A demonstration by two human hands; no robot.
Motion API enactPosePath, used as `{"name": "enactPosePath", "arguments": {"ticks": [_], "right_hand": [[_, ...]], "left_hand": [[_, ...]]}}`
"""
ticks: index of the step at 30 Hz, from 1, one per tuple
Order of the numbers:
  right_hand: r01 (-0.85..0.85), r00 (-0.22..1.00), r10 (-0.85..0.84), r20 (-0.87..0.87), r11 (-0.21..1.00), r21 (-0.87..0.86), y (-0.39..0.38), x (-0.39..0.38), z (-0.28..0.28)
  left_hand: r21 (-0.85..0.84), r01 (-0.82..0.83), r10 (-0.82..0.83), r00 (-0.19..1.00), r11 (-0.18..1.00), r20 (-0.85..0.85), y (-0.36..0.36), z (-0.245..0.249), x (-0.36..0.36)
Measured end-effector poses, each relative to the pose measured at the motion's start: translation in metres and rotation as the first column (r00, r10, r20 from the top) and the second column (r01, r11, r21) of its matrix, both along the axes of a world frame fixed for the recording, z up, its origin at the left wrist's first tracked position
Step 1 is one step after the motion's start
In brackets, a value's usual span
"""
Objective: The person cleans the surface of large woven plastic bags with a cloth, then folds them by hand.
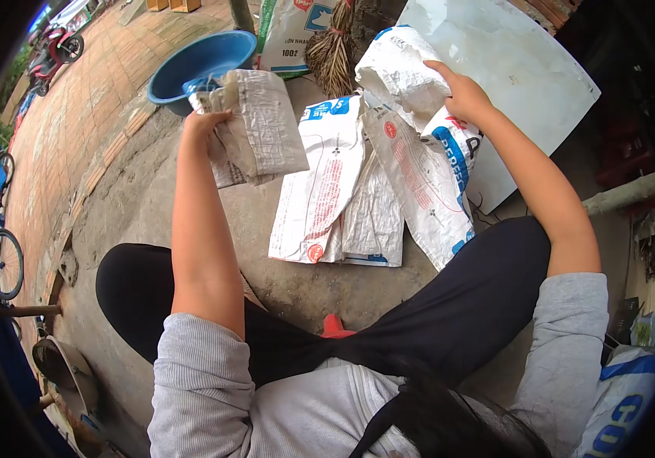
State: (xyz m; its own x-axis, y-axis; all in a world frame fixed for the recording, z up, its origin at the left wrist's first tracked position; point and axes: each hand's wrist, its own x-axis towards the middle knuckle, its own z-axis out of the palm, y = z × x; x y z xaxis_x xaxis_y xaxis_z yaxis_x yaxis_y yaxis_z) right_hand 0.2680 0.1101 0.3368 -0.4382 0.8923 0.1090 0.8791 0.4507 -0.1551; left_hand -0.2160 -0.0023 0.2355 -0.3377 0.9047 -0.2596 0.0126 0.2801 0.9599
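Note:
My left hand [207,128] grips a folded, dull grey-white woven sack [262,126] by its left edge, held up in front of the blue basin. On the other side, my right hand [461,95] is closed on a white woven sack [404,72] with blue and red print, near its bunched upper end. That sack's lower part hangs toward my right knee. Between the two hands, a flattened printed sack [316,183] lies on the concrete floor, with a creased plain sack [373,214] partly under it.
A blue basin [167,76] stands at the upper left, beside an upright printed feed sack [281,38] and a straw broom [333,49]. A pale flat board [511,84] lies at the right. Bicycles and a red motorbike [56,53] are on the left.

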Motion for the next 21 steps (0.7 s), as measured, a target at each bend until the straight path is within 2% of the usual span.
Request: {"name": "enactPosePath", "arguments": {"ticks": [1,2,3,4,6,8,9,10,12,13,15,16,17,18,19,20,21], "right_hand": [[0.001,1.000,-0.001,-0.001,1.000,0.006,0.000,0.000,0.000],[-0.006,1.000,0.006,-0.014,1.000,0.019,-0.002,-0.002,0.000],[-0.013,1.000,0.014,-0.026,0.999,0.031,-0.002,-0.003,0.000],[-0.011,1.000,0.012,-0.024,0.999,0.035,-0.002,-0.005,0.002],[-0.026,0.997,0.028,-0.076,0.999,0.020,-0.003,-0.006,0.004],[-0.039,0.993,0.039,-0.108,0.999,0.007,-0.008,-0.010,0.009],[-0.054,0.988,0.053,-0.145,0.999,-0.002,-0.010,-0.015,0.015],[-0.054,0.988,0.054,-0.144,0.999,0.004,-0.013,-0.020,0.020],[-0.049,0.973,0.041,-0.229,0.998,-0.026,-0.017,-0.030,0.028],[-0.046,0.972,0.040,-0.233,0.999,-0.018,-0.018,-0.032,0.029],[-0.127,0.932,0.131,-0.338,0.991,0.034,-0.018,-0.038,0.032],[-0.130,0.932,0.138,-0.336,0.990,0.045,-0.015,-0.041,0.032],[-0.194,0.878,0.251,-0.408,0.965,0.176,-0.012,-0.044,0.028],[-0.243,0.809,0.367,-0.459,0.920,0.307,-0.009,-0.047,0.027],[-0.249,0.809,0.375,-0.453,0.917,0.313,-0.013,-0.051,0.034],[-0.255,0.744,0.356,-0.565,0.934,0.252,-0.022,-0.057,0.045],[-0.266,0.670,0.323,-0.668,0.945,0.191,-0.031,-0.060,0.056]], "left_hand": [[0.048,-0.227,0.224,0.972,0.973,0.066,-0.007,-0.012,-0.002],[0.078,-0.444,0.431,0.891,0.893,0.143,-0.012,-0.028,-0.006],[0.124,-0.564,0.502,0.799,0.816,0.330,-0.010,-0.062,-0.021],[0.138,-0.678,0.535,0.674,0.722,0.509,-0.008,-0.094,-0.036],[-0.059,-0.899,0.723,0.309,0.435,0.618,-0.018,-0.121,-0.043],[-0.299,-0.946,0.865,-0.047,0.122,0.500,-0.053,-0.087,-0.004],[-0.365,-0.930,0.884,-0.138,0.039,0.446,-0.059,-0.085,0.004],[-0.396,-0.918,0.903,-0.151,0.023,0.403,-0.062,-0.092,0.005],[-0.420,-0.903,0.940,-0.063,0.090,0.336,-0.051,-0.124,0.000],[-0.397,-0.897,0.946,0.063,0.193,0.318,-0.035,-0.143,-0.005],[-0.281,-0.810,0.844,0.420,0.514,0.332,-0.003,-0.164,0.003],[-0.199,-0.706,0.720,0.590,0.680,0.366,0.008,-0.159,0.022],[-0.089,-0.485,0.479,0.790,0.870,0.383,0.009,-0.136,0.051],[0.001,-0.310,0.275,0.843,0.951,0.462,0.018,-0.129,0.077],[0.002,-0.127,0.106,0.834,0.992,0.541,0.021,-0.104,0.111],[0.055,0.038,-0.062,0.837,0.998,0.543,0.024,-0.092,0.135],[0.097,0.127,-0.158,0.865,0.987,0.477,0.028,-0.088,0.161]]}}
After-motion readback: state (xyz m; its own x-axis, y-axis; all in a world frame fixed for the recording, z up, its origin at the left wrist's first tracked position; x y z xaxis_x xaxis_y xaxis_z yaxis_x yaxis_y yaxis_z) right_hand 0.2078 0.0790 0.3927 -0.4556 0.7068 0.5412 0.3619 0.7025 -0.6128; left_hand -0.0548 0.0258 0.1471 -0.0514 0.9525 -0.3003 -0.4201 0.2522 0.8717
